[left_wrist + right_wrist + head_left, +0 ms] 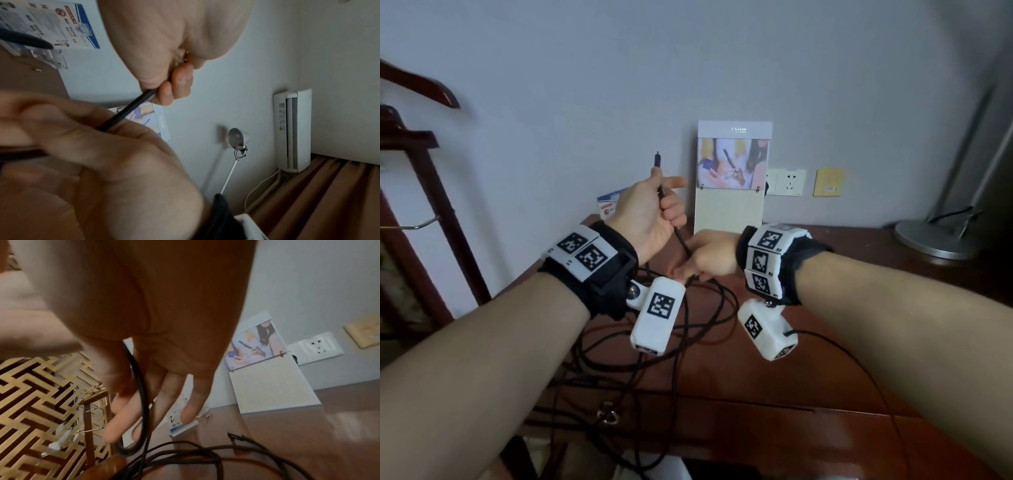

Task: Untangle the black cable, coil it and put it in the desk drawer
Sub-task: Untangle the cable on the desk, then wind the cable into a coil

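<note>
The black cable [678, 237] lies tangled in loose loops [727, 310] on the dark wooden desk [842, 274]. My left hand [650, 212] is raised above the desk and grips the cable near its end. The clear plug [49, 55] sticks up past the thumb. A short taut stretch [123, 113] runs down to my right hand [709, 257], which holds it between thumb and fingers. In the right wrist view the cable [141, 394] passes between the right hand's [164, 321] down-pointing fingers to the loops [195, 449]. The desk drawer [722, 428], with a ring handle [607, 416], is shut.
A standing photo calendar [732, 178] and a small blue-and-white card [607, 205] lean on the wall at the back. A lamp base [935, 240] sits at the back right. Wall sockets [787, 181] are behind. A wooden coat stand [414, 154] is at the left.
</note>
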